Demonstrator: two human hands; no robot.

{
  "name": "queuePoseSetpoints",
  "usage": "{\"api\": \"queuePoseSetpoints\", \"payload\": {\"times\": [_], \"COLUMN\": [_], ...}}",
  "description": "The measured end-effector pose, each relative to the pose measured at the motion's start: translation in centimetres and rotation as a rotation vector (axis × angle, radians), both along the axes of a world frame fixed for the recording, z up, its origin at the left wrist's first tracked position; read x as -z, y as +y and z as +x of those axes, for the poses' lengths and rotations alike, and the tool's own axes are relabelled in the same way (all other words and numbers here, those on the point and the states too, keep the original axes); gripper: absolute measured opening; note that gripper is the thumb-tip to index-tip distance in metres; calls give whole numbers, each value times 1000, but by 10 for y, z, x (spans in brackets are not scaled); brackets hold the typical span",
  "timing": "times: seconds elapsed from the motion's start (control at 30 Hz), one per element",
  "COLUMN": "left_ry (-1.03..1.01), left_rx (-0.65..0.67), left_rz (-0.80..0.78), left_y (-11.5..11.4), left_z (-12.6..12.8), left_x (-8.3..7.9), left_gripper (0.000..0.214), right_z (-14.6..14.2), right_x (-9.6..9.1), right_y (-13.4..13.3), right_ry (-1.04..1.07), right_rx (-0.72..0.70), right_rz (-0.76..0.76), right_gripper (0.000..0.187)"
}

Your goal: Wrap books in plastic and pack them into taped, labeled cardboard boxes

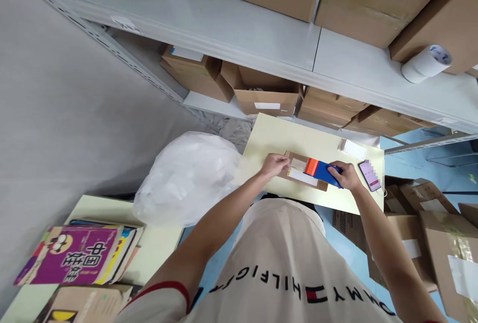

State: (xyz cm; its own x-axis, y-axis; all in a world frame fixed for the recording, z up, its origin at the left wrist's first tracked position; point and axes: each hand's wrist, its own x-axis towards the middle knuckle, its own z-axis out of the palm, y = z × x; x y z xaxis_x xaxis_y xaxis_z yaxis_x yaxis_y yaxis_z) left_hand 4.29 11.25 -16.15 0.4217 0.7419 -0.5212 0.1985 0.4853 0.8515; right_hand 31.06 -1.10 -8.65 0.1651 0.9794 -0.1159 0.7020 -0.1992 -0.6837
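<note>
A flat brown cardboard parcel [300, 183] with a white label lies on a pale yellow table [276, 136]. My left hand [275, 164] rests on the parcel's left end with its fingers curled, pressing it down. My right hand [345, 175] is closed round a blue tape dispenser [326, 172] with an orange front, which sits on top of the parcel's right half.
A phone [369, 175] with a pink screen and a white slip [353, 148] lie on the table's right side. A white plastic bag [190, 176] bulges at the left. Books [80, 256] are stacked on a second table. Cardboard boxes [263, 95] fill grey shelves; a tape roll [427, 63] sits above.
</note>
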Motion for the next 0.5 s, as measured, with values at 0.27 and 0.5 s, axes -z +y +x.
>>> {"api": "queuePoseSetpoints", "payload": {"times": [0.27,0.5], "left_ry": [217,331], "left_rx": [-4,69], "left_rz": [30,229], "left_y": [20,2], "left_z": [-40,-14], "left_x": [36,48], "left_gripper": [23,11], "right_z": [13,7], "right_x": [-6,-7], "right_y": [-11,-13], "right_ry": [-149,-170], "right_rx": [-8,30], "right_rz": [-30,-32], "right_gripper": [41,43]}}
